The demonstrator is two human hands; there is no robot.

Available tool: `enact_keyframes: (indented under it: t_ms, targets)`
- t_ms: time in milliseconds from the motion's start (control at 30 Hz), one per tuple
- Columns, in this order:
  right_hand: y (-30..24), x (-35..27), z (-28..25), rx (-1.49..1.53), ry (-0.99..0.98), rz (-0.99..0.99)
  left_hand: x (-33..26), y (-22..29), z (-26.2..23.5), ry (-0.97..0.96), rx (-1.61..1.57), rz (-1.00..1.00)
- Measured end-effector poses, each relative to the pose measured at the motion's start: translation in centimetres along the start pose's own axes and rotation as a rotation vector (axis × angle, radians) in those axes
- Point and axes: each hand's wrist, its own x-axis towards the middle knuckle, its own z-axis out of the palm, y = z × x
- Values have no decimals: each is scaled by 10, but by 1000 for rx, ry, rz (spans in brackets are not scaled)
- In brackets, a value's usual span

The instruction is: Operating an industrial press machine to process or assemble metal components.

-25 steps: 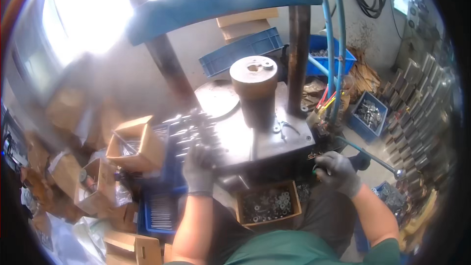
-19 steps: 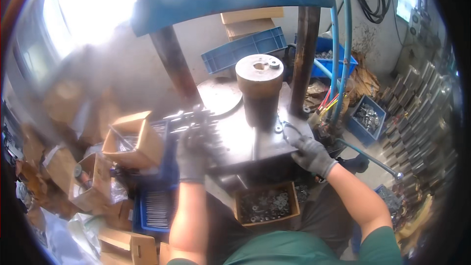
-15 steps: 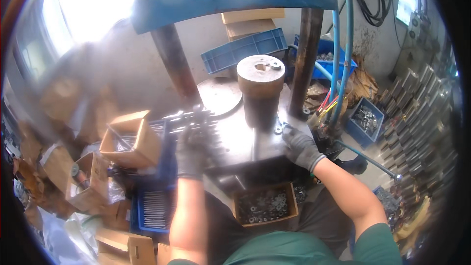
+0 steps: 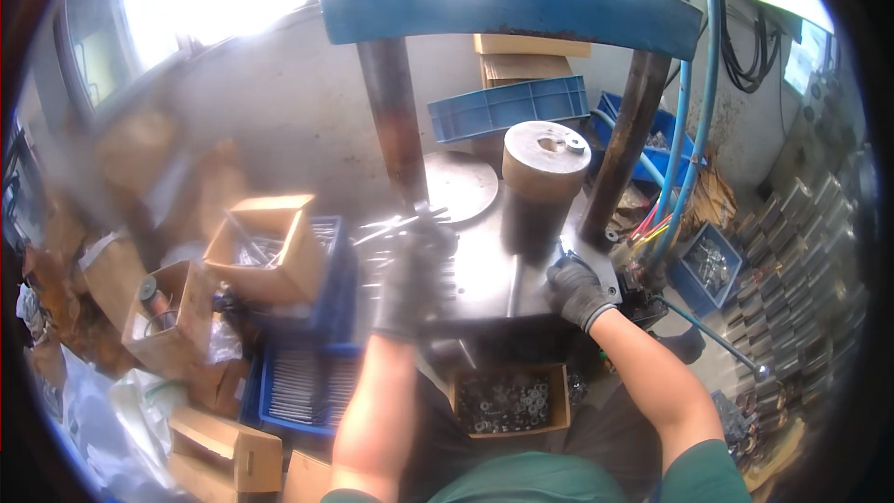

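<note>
My left hand [image 4: 406,287], in a grey work glove, is smeared by motion over the left part of the steel press table [image 4: 480,265]. Thin metal rods [image 4: 396,225] lie beside and beyond it; its fingers are too blurred to read. At the foot of the thick steel cylinder [image 4: 546,166] my gloved right hand [image 4: 577,292] is closed, fingers curled. A small bluish piece [image 4: 562,247] shows at its fingertips, too small to name. A metal ring [image 4: 575,143] rests on the cylinder's top, next to its hole. One rod [image 4: 514,287] lies between my hands.
A blue press beam [image 4: 512,2] crosses overhead between two steel columns [image 4: 629,144]. On the left stand a cardboard box [image 4: 303,256] and a blue crate of rods [image 4: 270,391]. Below the table edge is a box of washers [image 4: 563,401]. Stacked metal bars [image 4: 792,270] fill the right side.
The whole view has shifted, with the scene now further right. My left hand stays blurred over the rods. The ring seen by my right fingertips is no longer visible there.
</note>
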Motion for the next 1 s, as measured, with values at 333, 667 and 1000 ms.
enact_keyframes:
  t_ms: [333, 667, 1000]
  targets:
    - [-12, -6, -69, 322, 403, -57, 34, -31, -128, -41, -1815, -964]
    - [13, 72, -176, 464, 869, 6, 50, 26, -183, 86, -2198, -566]
    - [22, 117, -175, 580, 662, 189, 58, 32, -198, -184, -1995, -318]
